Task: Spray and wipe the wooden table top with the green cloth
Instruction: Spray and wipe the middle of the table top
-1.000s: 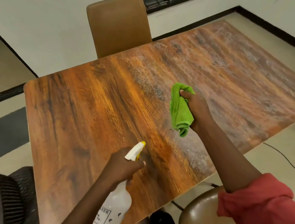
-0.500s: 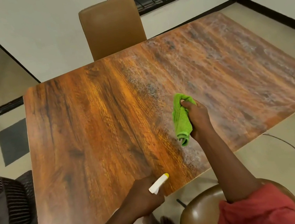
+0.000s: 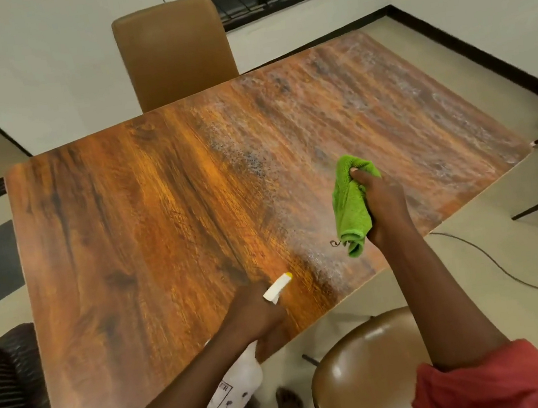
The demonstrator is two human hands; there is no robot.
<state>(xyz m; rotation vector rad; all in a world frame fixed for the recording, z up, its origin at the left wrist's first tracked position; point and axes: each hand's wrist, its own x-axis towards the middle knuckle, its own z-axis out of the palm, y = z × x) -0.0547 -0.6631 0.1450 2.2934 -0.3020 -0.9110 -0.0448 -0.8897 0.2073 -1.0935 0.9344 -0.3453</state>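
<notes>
- At the near edge of the table, the left hand is curled round the neck of the spray bottle. The white nozzle with its yellow tip points out over the wood, and the bottle's body hangs below the table edge.
- A little farther in and to the right, the right hand grips the green cloth, which is bunched up with its loose end hanging down. It looks to be held just above the table rather than pressed flat on it, though I cannot be sure of contact.
- Spraying seems partly done: the right half of the table carries a pale, speckled film from the near edge to the far corner, while the left half looks dry and glossy.
- Wiping looks not yet started, as the film shows no clean swaths. What is left, as I judge it, is spraying the left half and wiping the whole top.
- Beyond the table stands a brown chair against the wall.
- Compared with a second ago, the left hand has drawn the bottle back toward the body. It was raised over the wood then and sits low at the edge now, much as it did half a second ago.
- The right hand and cloth have barely moved over the same patch.
</notes>
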